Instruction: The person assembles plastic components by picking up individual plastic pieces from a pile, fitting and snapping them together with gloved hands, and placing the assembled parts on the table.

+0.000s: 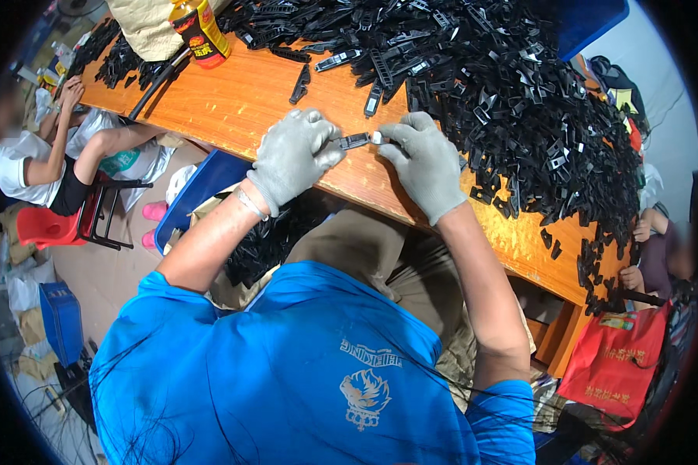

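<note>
1. Bench (233,93) is heaped with black parts (512,85) beyond the fingers (331,157).
2. Black clip (354,141) is clamped by fingers of left hand (288,159), lying lengthwise toward right hand (426,163).
3. White piece (377,137) is pinched by right fingers, just beside clip's end.

- The gloved left hand (296,152) pinches a slim black part (355,141) above the wooden table (260,97).
- The gloved right hand (426,161) pinches a small white piece (377,138) just beside its right end.
- A broad heap of black pieces (520,85) lies beyond and to the right.
- A black-labelled bottle (200,37) stands beside a pale sack (143,27).
</note>
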Tool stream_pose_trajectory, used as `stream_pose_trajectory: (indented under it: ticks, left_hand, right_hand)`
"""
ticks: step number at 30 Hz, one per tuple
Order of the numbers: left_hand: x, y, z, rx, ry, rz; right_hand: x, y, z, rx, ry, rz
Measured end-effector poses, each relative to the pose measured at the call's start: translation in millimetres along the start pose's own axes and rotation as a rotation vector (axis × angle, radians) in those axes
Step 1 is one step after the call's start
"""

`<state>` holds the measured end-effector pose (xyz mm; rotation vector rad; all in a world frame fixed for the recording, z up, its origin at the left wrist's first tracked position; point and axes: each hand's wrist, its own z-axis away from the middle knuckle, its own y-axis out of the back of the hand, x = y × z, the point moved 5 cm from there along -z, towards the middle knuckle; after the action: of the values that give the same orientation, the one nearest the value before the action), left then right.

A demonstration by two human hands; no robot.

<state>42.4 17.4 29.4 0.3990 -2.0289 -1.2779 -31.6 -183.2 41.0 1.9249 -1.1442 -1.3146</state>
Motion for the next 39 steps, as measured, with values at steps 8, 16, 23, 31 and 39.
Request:
stream_pose_trajectory:
  ticks: [8, 16, 23, 31, 39]
  left_hand:
    - [-16, -2, 4, 0.069, 0.005, 0.092]
    - [-19, -6, 6, 0.142, -0.070, 0.129]
    - [-53, 47, 41, -0.217, -0.049, 0.273]
    - [-91, 45, -2, 0.120, 0.177, 0.236]
    - [-77, 10, -38, 0.175, 0.041, 0.001]
  right_hand:
    - [11, -31, -18, -0.131, 0.065, -0.078]
    - [-18, -50, -28, -0.151, 0.282, 0.066]
    - [-35, -47, -11, -0.247, 0.293, -0.128]
    - [41, 5, -38, 0.032, -0.086, 0.268]
    - [38, 72, 32, -0.080, -0.213, 0.310]
